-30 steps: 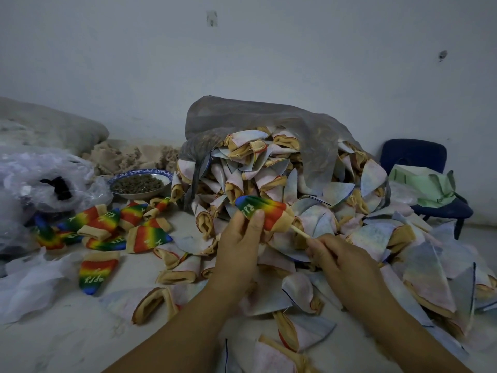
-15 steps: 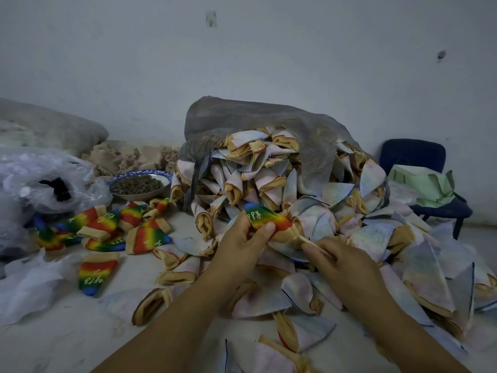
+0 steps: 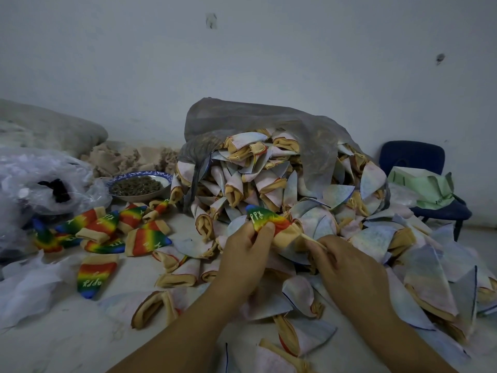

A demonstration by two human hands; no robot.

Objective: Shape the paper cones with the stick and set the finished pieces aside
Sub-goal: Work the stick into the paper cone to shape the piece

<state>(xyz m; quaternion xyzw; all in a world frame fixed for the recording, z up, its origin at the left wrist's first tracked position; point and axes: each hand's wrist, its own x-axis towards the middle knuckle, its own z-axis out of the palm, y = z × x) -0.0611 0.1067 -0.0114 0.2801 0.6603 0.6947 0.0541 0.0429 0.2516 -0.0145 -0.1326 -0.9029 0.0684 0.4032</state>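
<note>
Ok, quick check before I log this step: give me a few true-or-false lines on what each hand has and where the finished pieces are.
1. The left hand holds a rainbow cone. True.
2. The right hand holds nothing. False: it pinches the stick, which runs into the cone's tan open end.
3. The finished rainbow pieces lie beside the blue chair. False: they lie on the left, in front of the bowl, with the pile of pale cones between them and the chair.
4. The bowl holds small dark bits. True.
</note>
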